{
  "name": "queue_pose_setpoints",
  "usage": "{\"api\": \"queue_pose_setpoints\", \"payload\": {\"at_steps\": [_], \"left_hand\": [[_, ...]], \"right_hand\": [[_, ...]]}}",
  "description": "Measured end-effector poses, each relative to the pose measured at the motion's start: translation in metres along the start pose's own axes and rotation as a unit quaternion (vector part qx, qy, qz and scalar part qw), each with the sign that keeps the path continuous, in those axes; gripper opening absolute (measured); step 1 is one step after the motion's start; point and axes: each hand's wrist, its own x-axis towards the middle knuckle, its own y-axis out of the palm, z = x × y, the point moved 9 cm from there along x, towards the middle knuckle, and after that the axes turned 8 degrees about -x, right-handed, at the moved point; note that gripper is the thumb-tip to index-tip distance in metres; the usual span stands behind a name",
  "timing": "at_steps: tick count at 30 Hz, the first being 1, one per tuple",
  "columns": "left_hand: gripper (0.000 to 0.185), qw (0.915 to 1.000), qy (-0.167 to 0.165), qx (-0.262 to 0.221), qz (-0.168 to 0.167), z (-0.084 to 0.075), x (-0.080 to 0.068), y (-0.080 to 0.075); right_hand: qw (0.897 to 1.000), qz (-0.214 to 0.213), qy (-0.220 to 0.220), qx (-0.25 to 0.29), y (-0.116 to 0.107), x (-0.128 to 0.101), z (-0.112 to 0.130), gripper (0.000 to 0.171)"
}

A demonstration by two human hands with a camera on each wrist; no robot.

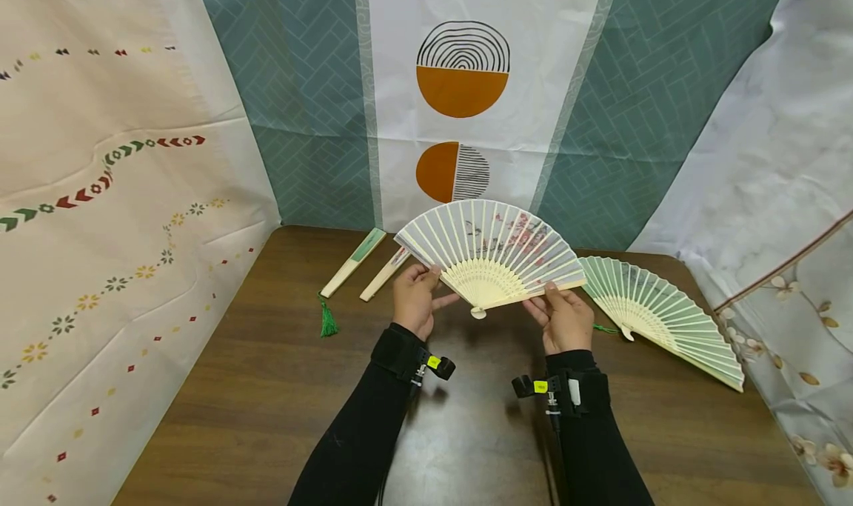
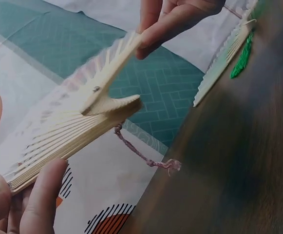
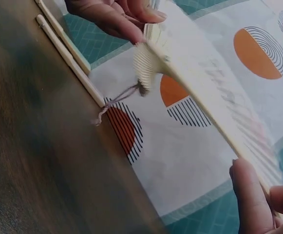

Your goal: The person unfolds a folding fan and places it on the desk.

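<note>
Both hands hold up a spread folding fan (image 1: 489,250), white with red blossoms and pale ribs, above the table. My left hand (image 1: 415,298) pinches its left edge, where the ribs look bunched together in the left wrist view. At the opposite edge my right hand (image 1: 565,319) grips the outer guard stick between thumb and fingers. A short mauve cord (image 2: 143,153) dangles from the fan's pivot end. To the right, a green fan (image 1: 656,310) lies spread on the table, near the right hand. Two folded fans lie left of the left hand, one with a green tassel (image 1: 328,319).
The folded green fan (image 1: 353,261) and another folded fan (image 1: 385,275) lie toward the back of the brown wooden table (image 1: 266,387). Behind stands a teal and white cloth (image 1: 306,106). Patterned cloths hang at the left and right sides of the table.
</note>
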Motion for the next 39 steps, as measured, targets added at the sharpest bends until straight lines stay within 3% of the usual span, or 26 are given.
{"api": "queue_pose_setpoints", "payload": {"at_steps": [7,11,18,28,34,39], "left_hand": [[0.017,0.9996,0.005,-0.027,0.007,0.002,0.002,0.005],[0.018,0.9989,0.007,-0.047,0.005,0.005,0.003,0.006],[0.016,0.9975,0.006,-0.071,-0.005,0.011,0.003,0.007],[0.015,0.9959,0.007,-0.090,-0.002,0.018,-0.005,0.014],[0.016,0.9945,0.000,-0.104,-0.011,0.032,-0.009,0.017],[0.014,0.9933,0.010,-0.114,-0.018,0.043,-0.014,0.021]], "right_hand": [[0.999,-0.011,-0.012,0.039,-0.005,0.001,0.004,0.025],[0.997,-0.024,-0.004,0.076,-0.010,0.001,0.003,0.013],[0.992,-0.033,-0.007,0.124,-0.016,-0.002,0.003,0.013],[0.987,-0.045,0.003,0.152,-0.025,-0.007,-0.003,0.038],[0.979,-0.080,0.019,0.184,-0.038,-0.013,-0.015,0.035],[0.975,-0.108,0.024,0.194,-0.048,-0.018,-0.023,0.020]]}}
